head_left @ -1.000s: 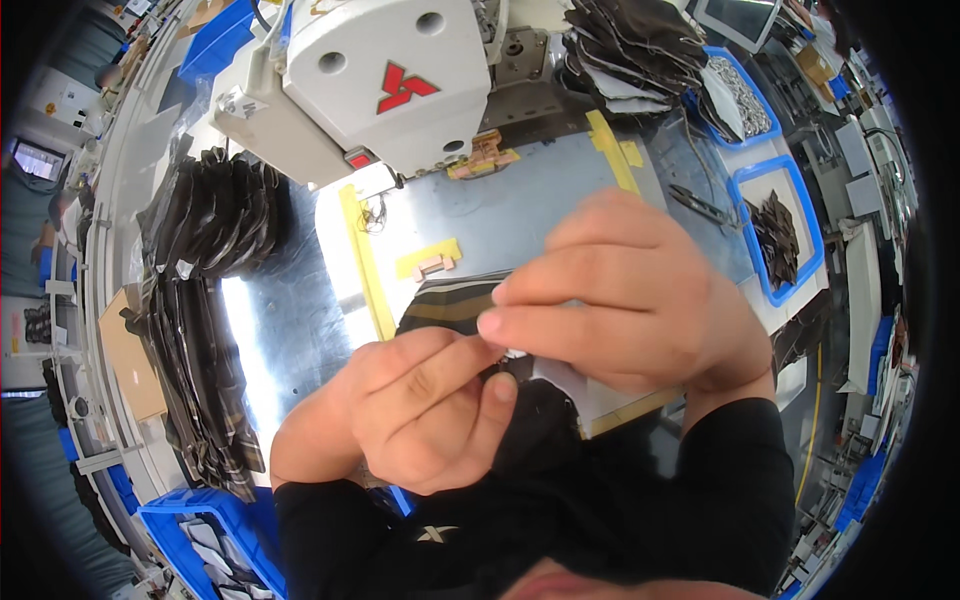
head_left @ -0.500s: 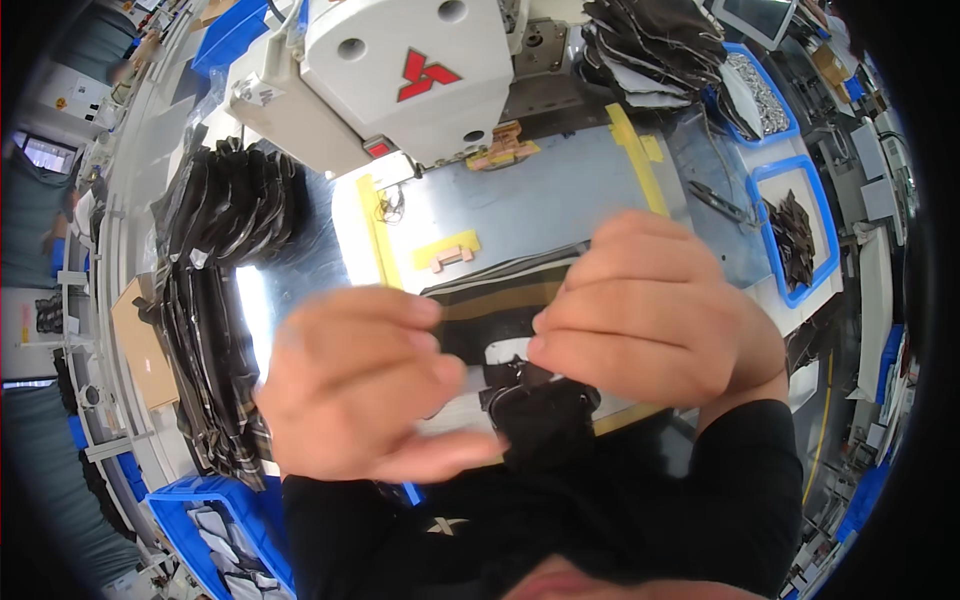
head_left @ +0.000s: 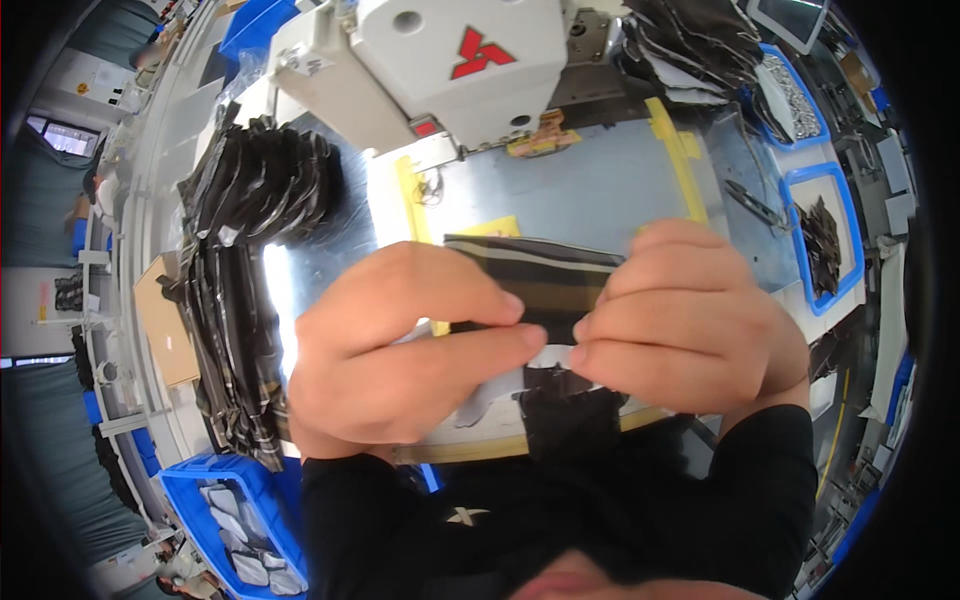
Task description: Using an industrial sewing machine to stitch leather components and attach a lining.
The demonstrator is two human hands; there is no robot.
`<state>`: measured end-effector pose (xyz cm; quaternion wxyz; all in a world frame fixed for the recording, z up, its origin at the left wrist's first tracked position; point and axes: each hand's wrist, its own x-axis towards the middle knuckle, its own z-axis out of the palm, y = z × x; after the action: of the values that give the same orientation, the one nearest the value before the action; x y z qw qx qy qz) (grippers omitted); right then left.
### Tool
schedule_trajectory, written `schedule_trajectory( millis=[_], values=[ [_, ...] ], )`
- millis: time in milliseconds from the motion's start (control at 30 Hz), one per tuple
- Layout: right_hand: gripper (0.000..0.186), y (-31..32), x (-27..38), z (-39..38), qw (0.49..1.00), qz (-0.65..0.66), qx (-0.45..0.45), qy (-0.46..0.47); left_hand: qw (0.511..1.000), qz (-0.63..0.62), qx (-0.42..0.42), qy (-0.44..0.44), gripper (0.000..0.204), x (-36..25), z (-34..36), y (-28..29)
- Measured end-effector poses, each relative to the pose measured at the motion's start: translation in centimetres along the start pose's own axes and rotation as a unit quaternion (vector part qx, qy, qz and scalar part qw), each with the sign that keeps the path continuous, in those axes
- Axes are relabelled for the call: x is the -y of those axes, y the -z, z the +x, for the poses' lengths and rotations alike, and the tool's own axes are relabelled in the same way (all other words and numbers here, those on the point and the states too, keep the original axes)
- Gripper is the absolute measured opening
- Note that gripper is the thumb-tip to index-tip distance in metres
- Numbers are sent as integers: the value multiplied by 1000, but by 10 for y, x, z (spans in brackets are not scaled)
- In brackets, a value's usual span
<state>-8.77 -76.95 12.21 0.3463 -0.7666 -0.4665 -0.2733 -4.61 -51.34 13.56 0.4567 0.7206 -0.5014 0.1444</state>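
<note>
A dark striped fabric piece (head_left: 530, 262) lies on the metal plate (head_left: 560, 185) below the white sewing machine head (head_left: 455, 80). My left hand (head_left: 405, 350) is closed on its left part, thumb and forefinger pressed on it. My right hand (head_left: 680, 320) has its curled fingertips closed on the fabric's right part. Between the hands are a small white piece (head_left: 552, 354) and a black cloth part (head_left: 570, 420) hanging toward me. My fingers hide part of the fabric.
Stacks of dark fabric (head_left: 260, 180) stand left and at back right (head_left: 680, 40). Blue trays (head_left: 853, 268) and metal snips (head_left: 750, 200) are on the right. A blue crate (head_left: 180, 480) sits lower left, a cardboard piece (head_left: 165, 330) above it.
My left hand has come off the middle, swung left, then up onto the fabric's left part. My right hand stays on the fabric. The striped piece shows more, and the view has shifted.
</note>
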Motion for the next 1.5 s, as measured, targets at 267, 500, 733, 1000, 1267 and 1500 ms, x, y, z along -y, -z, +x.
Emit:
schedule_trajectory(
  millis=[267,500,733,1000,1267,1500],
  values=[
    [15,1,3,3,1000,1,22,-21,987,137,-11,-88,28,4,-3,-9],
    [16,1,0,2,1000,2,13,-8,995,71,28,-70,29,5,-5,-8],
    [15,3,-1,1,1000,20,4,-17,996,28,21,-83,15,11,1,-14],
    [17,-1,-11,-5,998,58,-22,-13,974,-222,10,42,13,20,-4,-27],
    [19,-4,-21,-7,965,159,-53,-201,962,-250,-15,114,60,35,-15,-35],
    [16,-7,-25,-8,957,192,-30,-217,979,-178,-50,86,28,31,-11,-45]
  ],
)
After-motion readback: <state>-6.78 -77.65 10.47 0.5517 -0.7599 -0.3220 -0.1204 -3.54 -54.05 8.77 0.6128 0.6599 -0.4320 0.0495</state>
